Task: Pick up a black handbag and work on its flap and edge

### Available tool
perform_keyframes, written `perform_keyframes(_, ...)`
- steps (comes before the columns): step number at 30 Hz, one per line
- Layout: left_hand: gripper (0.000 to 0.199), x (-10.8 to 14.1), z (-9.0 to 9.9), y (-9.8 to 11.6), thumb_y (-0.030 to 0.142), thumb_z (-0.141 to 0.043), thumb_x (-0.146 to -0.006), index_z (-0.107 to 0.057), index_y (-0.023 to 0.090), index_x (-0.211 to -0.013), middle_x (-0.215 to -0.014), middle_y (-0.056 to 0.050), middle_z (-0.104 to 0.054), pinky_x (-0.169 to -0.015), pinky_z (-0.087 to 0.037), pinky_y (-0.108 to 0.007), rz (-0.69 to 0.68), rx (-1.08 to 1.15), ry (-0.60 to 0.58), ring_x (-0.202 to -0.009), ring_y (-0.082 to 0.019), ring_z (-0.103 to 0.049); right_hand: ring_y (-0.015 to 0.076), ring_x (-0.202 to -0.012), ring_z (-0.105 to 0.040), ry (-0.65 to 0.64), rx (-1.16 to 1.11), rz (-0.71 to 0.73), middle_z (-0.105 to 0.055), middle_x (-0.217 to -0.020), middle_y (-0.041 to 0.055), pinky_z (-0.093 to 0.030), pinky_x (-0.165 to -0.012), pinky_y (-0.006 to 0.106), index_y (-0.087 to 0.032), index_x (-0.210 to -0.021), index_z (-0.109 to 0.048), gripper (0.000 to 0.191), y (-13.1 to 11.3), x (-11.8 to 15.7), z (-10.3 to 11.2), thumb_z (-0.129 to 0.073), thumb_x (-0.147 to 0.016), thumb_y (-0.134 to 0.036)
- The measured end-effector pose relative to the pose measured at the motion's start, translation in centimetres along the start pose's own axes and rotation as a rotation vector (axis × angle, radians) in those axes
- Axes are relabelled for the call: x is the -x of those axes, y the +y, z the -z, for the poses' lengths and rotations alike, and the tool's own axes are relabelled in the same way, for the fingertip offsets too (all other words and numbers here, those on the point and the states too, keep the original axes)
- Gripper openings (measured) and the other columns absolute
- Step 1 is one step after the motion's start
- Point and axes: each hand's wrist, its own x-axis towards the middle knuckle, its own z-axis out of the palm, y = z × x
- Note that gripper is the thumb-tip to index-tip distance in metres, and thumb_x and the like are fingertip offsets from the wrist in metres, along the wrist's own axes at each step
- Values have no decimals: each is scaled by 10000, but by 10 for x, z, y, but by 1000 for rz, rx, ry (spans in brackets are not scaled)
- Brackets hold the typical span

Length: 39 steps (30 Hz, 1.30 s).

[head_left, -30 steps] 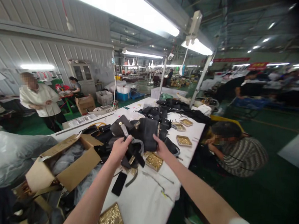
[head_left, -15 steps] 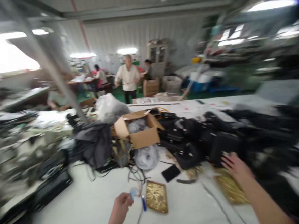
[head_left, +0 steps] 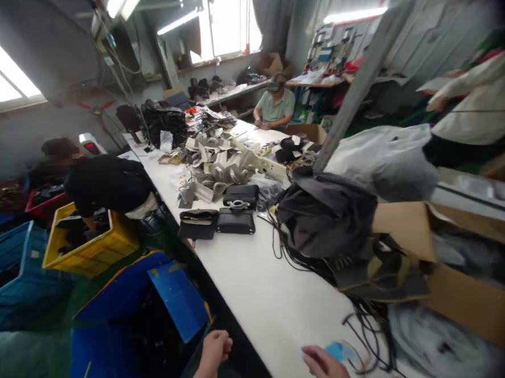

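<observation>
My left hand (head_left: 214, 354) is over the gap between the blue bin and the table's edge. Its fingers are curled together, and anything inside them is hidden. My right hand (head_left: 325, 367) is low over the white table (head_left: 259, 291), its fingers loosely stretched and apparently holding nothing. Close beside its fingertips lies a small light-blue and clear item (head_left: 340, 351), whose kind I cannot make out. Dark cords (head_left: 372, 330) lie tangled just right of it. Farther up the table are black handbags (head_left: 235, 220) and a pile of grey-beige strap pieces (head_left: 217, 165).
A large blue bin (head_left: 104, 358) stands left of the table, with a yellow crate (head_left: 106, 243) and a light-blue crate (head_left: 22, 277) beyond. One person (head_left: 107, 183) bends over the yellow crate. Another person (head_left: 275, 108) sits behind the table. Dark fabric (head_left: 326, 213) and a cardboard box (head_left: 400, 225) crowd the right.
The view has swung left, bringing the bins and crates into sight. My right hand has come from the black goods at the right to beside the light-blue item; my left hand is now off the table's edge.
</observation>
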Motion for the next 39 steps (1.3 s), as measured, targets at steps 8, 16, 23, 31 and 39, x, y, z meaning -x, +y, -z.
perform_keyframes(8,405,-100,60,69,453,-886,-872,-747,96,-1002,-978,-175,-799,-669,-522,-285,52,211,-11,-743,-190,-710,309,-967,-760,-299,280,187,-821,-1008,85,-574,-938,412,-236,-1052,-821,414,-66,-122,-152,-619,-904,-566)
perform_keyframes(16,376,-270,48,228,451,-727,-1052,-690,86,-1138,-1307,-230,-713,-840,-597,-332,-124,421,-71,-1011,-233,-745,304,-854,-682,-56,499,110,-698,-877,58,-526,-833,433,-264,-820,-569,231,-2,-179,-217,-690,-694,-415)
perform_keyframes(23,514,-340,17,300,604,-742,-1014,-635,119,-1145,-1148,-195,-694,-927,-614,-395,-63,549,-179,-1065,-286,-747,292,-900,-662,-90,535,124,-683,-1001,70,-528,-877,443,-267,-906,-545,227,12,-190,-221,-656,-742,-377)
perform_keyframes(31,224,-372,5,312,335,-693,-1076,-589,147,-1141,-1121,-88,-701,-814,-597,-325,-151,538,63,-882,-165,-677,314,-955,-669,-64,503,135,-674,-1023,77,-538,-917,459,-272,-899,-538,221,20,-195,-221,-656,-743,-375)
perform_keyframes(39,412,-272,47,335,463,-889,-906,-637,138,-877,-1046,-109,-750,-948,-605,-355,-490,401,112,-1025,-208,-706,317,-911,-677,-56,441,121,-702,-966,83,-544,-888,453,-253,-825,-588,235,-25,-169,-193,-740,-651,-299)
